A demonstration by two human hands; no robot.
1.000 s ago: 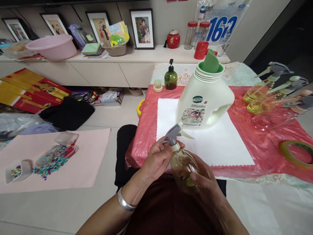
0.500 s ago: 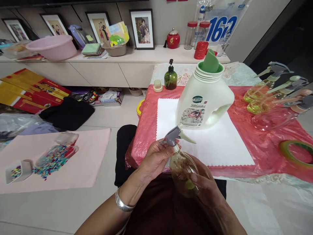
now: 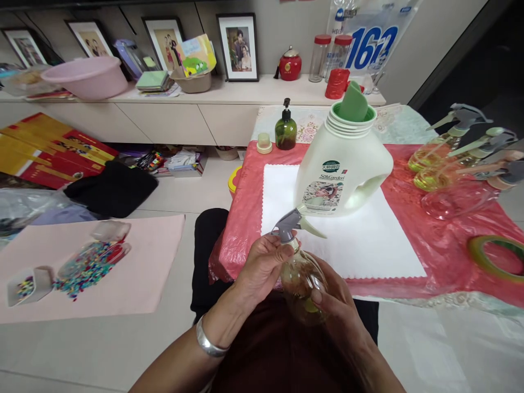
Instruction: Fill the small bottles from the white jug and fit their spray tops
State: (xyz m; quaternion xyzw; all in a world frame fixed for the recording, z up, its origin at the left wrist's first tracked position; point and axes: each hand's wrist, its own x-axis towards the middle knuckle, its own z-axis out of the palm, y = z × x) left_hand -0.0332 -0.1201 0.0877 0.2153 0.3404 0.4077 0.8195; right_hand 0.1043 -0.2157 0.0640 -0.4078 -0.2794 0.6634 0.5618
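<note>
Over my lap I hold a clear spray bottle (image 3: 302,284) with a grey and cream trigger head (image 3: 289,225), tilted slightly. The fingers of my left hand (image 3: 266,262) pinch the collar below the trigger head. My right hand (image 3: 338,300) wraps round the bottle's body, thumb on its near side. Just beyond stands a large cream detergent jug (image 3: 344,164), uncapped, with a green spout (image 3: 353,105) in its mouth. It rests on a white sheet with scalloped edges (image 3: 380,251). Whether the trigger head sits tight on the bottle I cannot tell.
Several spray bottles (image 3: 458,169) and a roll of tape (image 3: 477,254) are at the right of the red-covered table (image 3: 241,240). A green pump bottle (image 3: 285,131) and a cream cap (image 3: 264,144) stand at the back. Beads (image 3: 88,267) lie on a pink mat to the left.
Both hands and the spray bottle have shifted very slightly to the left. My grip on the collar and body looks the same.
</note>
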